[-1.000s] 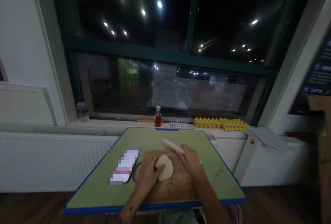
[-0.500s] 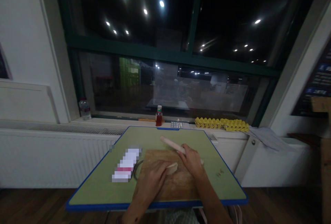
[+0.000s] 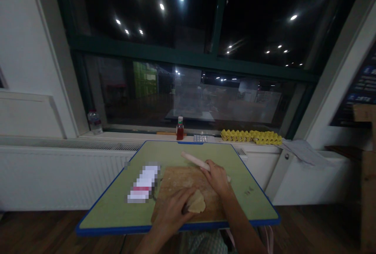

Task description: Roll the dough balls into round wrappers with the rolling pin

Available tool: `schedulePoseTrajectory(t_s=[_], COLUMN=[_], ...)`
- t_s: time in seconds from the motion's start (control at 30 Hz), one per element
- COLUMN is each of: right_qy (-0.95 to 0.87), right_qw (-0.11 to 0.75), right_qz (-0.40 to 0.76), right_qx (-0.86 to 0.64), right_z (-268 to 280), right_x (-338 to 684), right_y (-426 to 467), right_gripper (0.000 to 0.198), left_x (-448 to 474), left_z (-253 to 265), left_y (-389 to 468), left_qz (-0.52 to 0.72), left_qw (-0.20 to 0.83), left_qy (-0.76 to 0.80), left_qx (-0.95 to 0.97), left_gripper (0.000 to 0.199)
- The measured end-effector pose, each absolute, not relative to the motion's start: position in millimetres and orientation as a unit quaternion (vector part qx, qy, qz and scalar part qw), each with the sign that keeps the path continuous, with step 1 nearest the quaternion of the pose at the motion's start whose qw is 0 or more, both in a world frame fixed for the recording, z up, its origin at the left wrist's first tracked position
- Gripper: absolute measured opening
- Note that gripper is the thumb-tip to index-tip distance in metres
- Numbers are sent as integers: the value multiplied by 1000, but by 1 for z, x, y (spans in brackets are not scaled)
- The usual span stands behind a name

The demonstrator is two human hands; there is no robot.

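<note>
A flat piece of pale dough [image 3: 197,203] lies on a wooden board [image 3: 176,181] at the near part of a green table [image 3: 123,203]. My left hand [image 3: 173,211] grips the dough's left edge at the board's near side. My right hand [image 3: 216,177] is closed on a pale rolling pin [image 3: 194,160], which slants up and left across the board's far right corner.
A blurred white and pink packet [image 3: 143,182] lies left of the board. On the sill behind stand a red-filled bottle [image 3: 179,128], a clear bottle [image 3: 94,122], yellow egg trays [image 3: 251,136] and papers [image 3: 305,153]. A radiator runs below the sill.
My left hand has drawn the dough from the board's middle toward the near edge. My right hand and the rolling pin have stayed almost where they were.
</note>
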State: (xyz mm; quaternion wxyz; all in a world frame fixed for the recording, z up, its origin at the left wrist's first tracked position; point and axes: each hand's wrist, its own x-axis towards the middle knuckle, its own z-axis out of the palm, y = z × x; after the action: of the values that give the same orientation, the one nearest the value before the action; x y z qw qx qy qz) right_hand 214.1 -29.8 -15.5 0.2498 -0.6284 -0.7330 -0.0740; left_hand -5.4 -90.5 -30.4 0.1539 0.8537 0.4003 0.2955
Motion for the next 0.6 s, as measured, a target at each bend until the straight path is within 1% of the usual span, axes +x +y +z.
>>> schedulePoseTrajectory(t_s=[0.03, 0.07, 0.2, 0.27, 0.37, 0.47, 0.53, 0.6], right_qy=[-732, -731, -727, -725, -727, -725, -716, -707], right_qw=[248, 245, 239, 236, 246, 267, 283, 306], right_qz=[-74, -75, -77, -75, -73, -74, -72, -61], right_qx=[-631, -633, -639, -643, -637, -630, -634, -635], right_z=[-15, -14, -13, -14, -15, -17, -16, -14], right_x=[214, 213, 212, 213, 213, 214, 214, 214], right_y=[-30, -31, -31, -30, -30, -31, -31, -33], right_gripper=[27, 27, 27, 28, 28, 28, 28, 28], left_x=[-3, 0, 10, 13, 14, 15, 15, 14], left_z=[-27, -24, -21, -23, -24, -25, -26, -28], left_y=[-90, -90, -84, -81, -72, -59, -51, -46], left_qz=[295, 293, 301, 326, 357, 333, 330, 353], left_qw=[153, 153, 166, 193, 252, 318, 339, 329], left_qy=[394, 382, 351, 363, 406, 448, 455, 455], left_qx=[857, 863, 871, 852, 803, 767, 754, 749], left_gripper=[55, 52, 26, 23, 36, 51, 52, 48])
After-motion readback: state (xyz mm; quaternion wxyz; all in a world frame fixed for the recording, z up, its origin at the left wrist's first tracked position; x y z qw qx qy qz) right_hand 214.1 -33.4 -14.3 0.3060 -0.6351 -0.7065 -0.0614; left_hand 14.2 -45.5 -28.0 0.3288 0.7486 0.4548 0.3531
